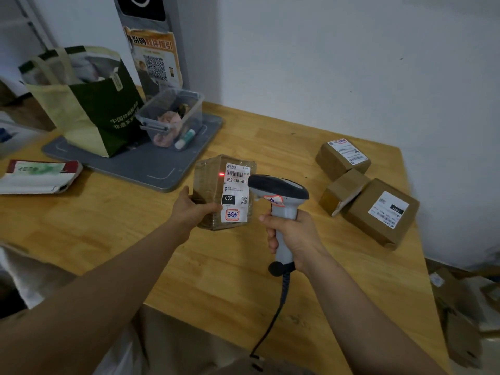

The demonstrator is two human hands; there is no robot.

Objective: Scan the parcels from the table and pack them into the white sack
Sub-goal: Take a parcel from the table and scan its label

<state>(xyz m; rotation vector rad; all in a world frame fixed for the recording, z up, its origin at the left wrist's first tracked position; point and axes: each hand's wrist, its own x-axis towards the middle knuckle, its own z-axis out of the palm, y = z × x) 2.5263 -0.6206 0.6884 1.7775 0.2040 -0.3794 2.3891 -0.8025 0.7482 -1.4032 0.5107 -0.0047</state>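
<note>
My left hand (pixel 193 209) grips a taped brown parcel (pixel 209 182) by its left side, tilted so its white label (pixel 234 192) faces me above the wooden table (pixel 108 234). My right hand (pixel 290 234) holds a grey barcode scanner (pixel 278 193) by its handle, its head just right of the label. A red scan dot lies at the barcode's left end. Three more brown parcels (pixel 378 209) lie together at the table's right side. White sack fabric (pixel 24 277) shows at the lower left edge.
A green and cream tote bag (pixel 89 109) and a clear plastic bin (pixel 173 117) stand on a grey tray (pixel 151 166) at the back left. A flat mailer (pixel 40 177) lies at the far left. Flattened cardboard (pixel 460 320) sits on the floor to the right.
</note>
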